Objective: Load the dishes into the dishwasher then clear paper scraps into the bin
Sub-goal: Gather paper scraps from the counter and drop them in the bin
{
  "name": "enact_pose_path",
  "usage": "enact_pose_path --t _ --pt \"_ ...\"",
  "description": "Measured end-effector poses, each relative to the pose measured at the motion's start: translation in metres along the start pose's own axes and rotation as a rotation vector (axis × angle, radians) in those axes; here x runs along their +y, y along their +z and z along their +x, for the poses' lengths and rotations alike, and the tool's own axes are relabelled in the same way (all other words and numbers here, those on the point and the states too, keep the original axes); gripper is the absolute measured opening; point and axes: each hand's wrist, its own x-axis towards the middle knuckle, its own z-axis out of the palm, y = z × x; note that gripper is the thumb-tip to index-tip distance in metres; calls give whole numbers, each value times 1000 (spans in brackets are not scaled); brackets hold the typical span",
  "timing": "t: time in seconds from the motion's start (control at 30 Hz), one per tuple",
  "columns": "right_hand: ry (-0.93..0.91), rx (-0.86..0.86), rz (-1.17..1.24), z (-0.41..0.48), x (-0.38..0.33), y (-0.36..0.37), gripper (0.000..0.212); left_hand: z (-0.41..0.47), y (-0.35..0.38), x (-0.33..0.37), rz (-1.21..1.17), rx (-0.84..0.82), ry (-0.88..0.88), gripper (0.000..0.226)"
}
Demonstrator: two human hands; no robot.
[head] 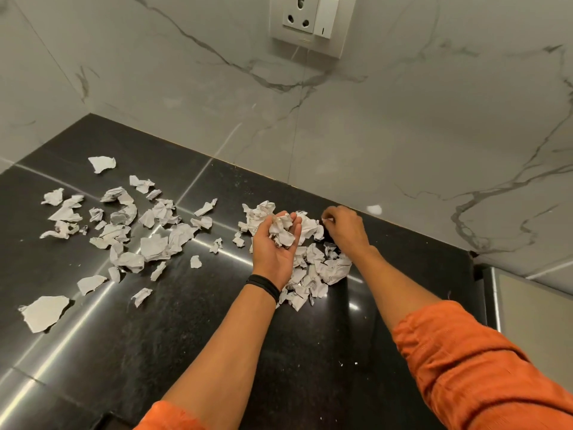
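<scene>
1. Head view: the left hand (pixel 274 243) was turned palm up, its fingers curled round a clump of paper scraps (pixel 282 231)
2. The right hand (pixel 344 227) pinched one small scrap (pixel 326 219) above a pile (pixel 325 270) on the black bench (pixel 192 330)
3. More loose scraps (pixel 124 234) lay scattered across the bench to the left of both hands

- Rocker switch (pixel 325 15) on the wall: one short dark upright stroke near its lower edge, perhaps an "I" mark
- Socket plate (pixel 307 41): a tiny mark on its bottom rim, too small to read
- Paper scraps (pixel 155 243) on the countertop: faint grey print, no word legible
</scene>
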Motion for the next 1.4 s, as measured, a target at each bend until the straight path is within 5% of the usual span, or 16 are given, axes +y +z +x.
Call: enact_pose_path --t 0.13,0.3,0.73,0.87,1.1,1.4 --pt "163 164 532 -26 -20 -25 5 -4 8 -10 15 -16 -11 29" --pt "31 46 750 -69 -56 -50 9 -7 9 -26 24 -22 -35 47" --pt "1 5 650 -111 -75 -63 15 -20 -5 -37 -58 -11 -105 41" --pt "213 219 643 -85 -53 -57 12 -19 -8 -25 -139 15 -108 37" --pt "193 -72 184 -52 -27 -23 31 -18 -16 -14 -124 29 -84 36" --pt "207 42 178 -59 -21 0 14 -14 -20 -15 -86 27 -70 42"
